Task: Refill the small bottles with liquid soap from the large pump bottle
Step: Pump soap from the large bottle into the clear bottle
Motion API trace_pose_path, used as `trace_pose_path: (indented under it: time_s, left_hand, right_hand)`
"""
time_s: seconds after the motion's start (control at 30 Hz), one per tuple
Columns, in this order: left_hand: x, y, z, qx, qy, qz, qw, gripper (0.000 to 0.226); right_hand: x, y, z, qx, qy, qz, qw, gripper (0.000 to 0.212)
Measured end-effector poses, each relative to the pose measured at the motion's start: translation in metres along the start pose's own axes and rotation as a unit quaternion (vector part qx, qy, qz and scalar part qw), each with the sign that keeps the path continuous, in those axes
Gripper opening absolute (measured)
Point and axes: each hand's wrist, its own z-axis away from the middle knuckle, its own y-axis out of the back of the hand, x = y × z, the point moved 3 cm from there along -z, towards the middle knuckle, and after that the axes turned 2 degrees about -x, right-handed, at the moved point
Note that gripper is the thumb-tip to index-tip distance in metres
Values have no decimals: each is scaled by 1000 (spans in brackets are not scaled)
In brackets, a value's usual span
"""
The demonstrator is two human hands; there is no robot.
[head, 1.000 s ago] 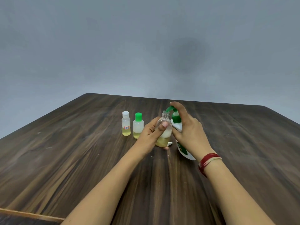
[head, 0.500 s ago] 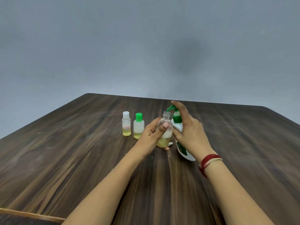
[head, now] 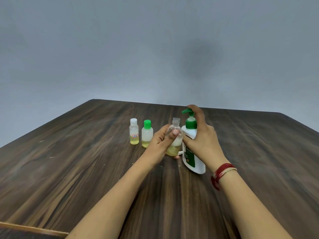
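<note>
Your small uncapped clear plastic bottle (head: 173, 150), part full of yellowish liquid, is right against the left side of the big white pump bottle with the green pump (head: 192, 160).
Your left hand (head: 161, 144) has its fingers (head: 173, 134) curled round the clear one. Your right hand (head: 202, 141) wraps the pump bottle's shoulder, index finger on top of the pump head. A white-capped mini bottle (head: 134, 133) and a green-capped one (head: 147, 135) stand further left on the dark wooden bench (head: 69, 169).

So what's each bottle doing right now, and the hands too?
White-capped bottle: capped, standing, yellow soap at the bottom.
Green-capped bottle: capped, standing, partly filled.
Open bottle: cap off, partly filled, mouth near the pump spout.
Pump bottle: on the table, a finger on its pump head.
Left hand: grips the open bottle.
Right hand: holds the pump bottle.
</note>
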Motion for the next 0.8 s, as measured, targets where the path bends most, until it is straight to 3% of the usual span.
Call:
trace_pose_path:
  time_s: [0.23, 0.37, 0.43, 0.6, 0.8]
  left_hand:
    - [-1, 0, -1, 12, -4, 1, 1000, 73]
    - [-1, 4, -4, 40, -32, -22, 998, 30]
    - [-3, 7, -6, 56, -36, -38, 997, 21]
    - [-1, 5, -6, 73, -57, -62, 994, 39]
    - [1, 6, -4, 106, -78, -83, 988, 31]
  right_hand:
    - [-4, -4, 3, 3, -21, -68, 997, 75]
    - [-1, -2, 2, -46, -22, -73, 996, 92]
    - [2, 4, 0, -80, -35, -59, 994, 100]
    - [5, 14, -2, -47, -40, -61, 996, 85]
    - [-5, 8, 3, -39, -19, -48, 998, 81]
